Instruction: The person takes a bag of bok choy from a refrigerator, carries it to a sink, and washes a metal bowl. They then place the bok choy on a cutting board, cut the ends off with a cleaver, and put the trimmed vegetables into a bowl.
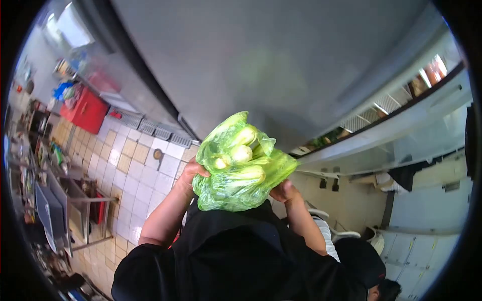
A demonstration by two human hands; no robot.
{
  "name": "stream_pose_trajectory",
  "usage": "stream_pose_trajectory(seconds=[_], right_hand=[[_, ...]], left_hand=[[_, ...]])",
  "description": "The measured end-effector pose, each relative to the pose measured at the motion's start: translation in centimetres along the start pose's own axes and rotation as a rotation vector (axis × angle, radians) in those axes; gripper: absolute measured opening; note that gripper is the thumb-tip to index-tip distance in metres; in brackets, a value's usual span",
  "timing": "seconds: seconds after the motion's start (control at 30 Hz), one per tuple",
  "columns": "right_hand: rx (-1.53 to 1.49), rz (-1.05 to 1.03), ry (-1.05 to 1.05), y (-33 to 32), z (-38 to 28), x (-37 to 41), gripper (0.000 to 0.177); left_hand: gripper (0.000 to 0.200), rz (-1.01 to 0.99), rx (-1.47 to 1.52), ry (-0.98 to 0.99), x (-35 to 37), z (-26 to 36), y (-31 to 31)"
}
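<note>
A thin green plastic bag (221, 193) with pale green leafy vegetables (242, 153) inside is held up in front of my chest. My left hand (193, 172) grips the bag's left side, its thumb over the plastic and the other fingers hidden behind. At the lower right side of the bag, my right hand (285, 191) is closed on the plastic, with part of its fingers hidden. The white stalk ends show in the middle of the bag.
A large grey metal door (201, 60) stands just ahead. At right, an open door (391, 145) shows shelves with goods. A red box (85, 110) is at left, with a metal rack (75, 200) nearer. A person in a black cap (359, 261) is close behind at right.
</note>
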State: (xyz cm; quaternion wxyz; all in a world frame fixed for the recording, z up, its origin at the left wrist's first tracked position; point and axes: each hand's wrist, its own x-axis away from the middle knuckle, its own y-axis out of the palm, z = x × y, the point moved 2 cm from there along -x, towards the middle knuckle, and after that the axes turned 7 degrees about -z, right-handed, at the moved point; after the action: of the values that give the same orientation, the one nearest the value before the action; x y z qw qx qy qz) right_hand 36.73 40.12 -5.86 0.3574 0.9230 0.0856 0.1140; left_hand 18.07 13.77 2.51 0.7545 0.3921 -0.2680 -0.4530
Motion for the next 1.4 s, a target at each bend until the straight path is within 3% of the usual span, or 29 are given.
stream_pose_trajectory(seconds=[0.07, 0.13, 0.2, 0.23, 0.27, 0.37, 0.47, 0.57, 0.67, 0.8, 0.87, 0.93, 0.97, 1.0, 1.1, 1.13, 1.2, 1.3, 1.4], right_hand=[[-0.113, -0.322, -0.307, 9.8, -1.2, -4.7, 0.112], [-0.135, -0.318, -0.252, 14.3, 1.0, -11.4, 0.111], [-0.154, -0.125, -0.105, 18.0, 3.0, -17.7, 0.109], [-0.083, -0.123, -0.126, 20.5, 3.6, -21.0, 0.096], [-0.084, -0.167, -0.093, 22.5, 4.4, -24.1, 0.096], [-0.053, -0.252, -0.067, 27.1, 7.1, -31.2, 0.075], [0.090, -0.295, 0.113, 29.8, 10.4, -37.5, 0.072], [0.048, -0.373, 0.241, 30.0, 14.5, -42.9, 0.074], [0.088, -0.451, 0.299, 35.2, 15.3, -50.2, 0.077], [0.287, -0.555, 0.495, 37.3, 21.1, -62.0, 0.068], [0.384, -0.680, 0.481, 41.9, 23.1, -68.1, 0.066], [0.509, -0.894, 0.601, 48.6, 25.3, -72.9, 0.065], [0.605, -1.072, 0.510, 51.3, 26.7, -75.2, 0.061], [0.605, -1.091, 0.513, 54.1, 27.9, -77.4, 0.061], [0.871, -1.541, 0.579, 64.2, 31.0, -83.4, 0.067], [0.884, -1.600, 0.599, 66.0, 32.3, -85.2, 0.067], [0.750, -1.726, 0.482, 70.7, 36.3, -89.1, 0.070], [0.705, -1.550, 0.779, 73.0, 39.3, -95.7, 0.066], [0.710, -1.223, 0.821, 70.1, 43.9, -104.6, 0.058]], left_hand=[[0.087, 0.122, 0.098, 0.122, 4.1, 1.1, -1.9], [0.086, 0.139, 0.080, 0.217, 8.6, 5.5, -6.1], [0.083, 0.207, 0.088, 0.228, 13.0, 8.9, -8.2], [0.083, 0.234, 0.048, 0.242, 15.3, 10.6, -9.8], [0.083, 0.265, 0.044, 0.288, 17.6, 12.0, -11.5], [0.086, 0.424, -0.024, 0.372, 23.9, 14.0, -15.4], [0.086, 0.344, -0.008, 0.428, 28.5, 18.3, -17.8], [0.092, 0.367, 0.024, 0.401, 32.3, 18.5, -23.8], [0.096, 0.249, 0.087, 0.537, 34.1, 22.7, -27.0], [0.092, 0.392, 0.080, 0.682, 38.9, 28.1, -31.2], [0.090, 0.469, 0.040, 0.727, 42.2, 31.8, -32.4], [0.087, 0.699, -0.088, 0.837, 46.2, 35.0, -32.4], [0.087, 0.712, -0.103, 0.852, 48.1, 36.1, -32.8], [0.086, 0.720, -0.085, 0.957, 50.1, 37.0, -33.2], [0.085, 0.657, 0.026, 1.234, 54.4, 40.7, -33.8], [0.086, 0.590, 0.070, 1.398, 55.8, 41.9, -34.1], [0.086, 0.637, 0.083, 1.589, 59.5, 41.8, -38.8], [0.092, 0.570, 0.043, 1.577, 62.8, 41.5, -43.0], [0.091, 0.652, 0.010, 1.556, 67.2, 47.7, -46.0]])
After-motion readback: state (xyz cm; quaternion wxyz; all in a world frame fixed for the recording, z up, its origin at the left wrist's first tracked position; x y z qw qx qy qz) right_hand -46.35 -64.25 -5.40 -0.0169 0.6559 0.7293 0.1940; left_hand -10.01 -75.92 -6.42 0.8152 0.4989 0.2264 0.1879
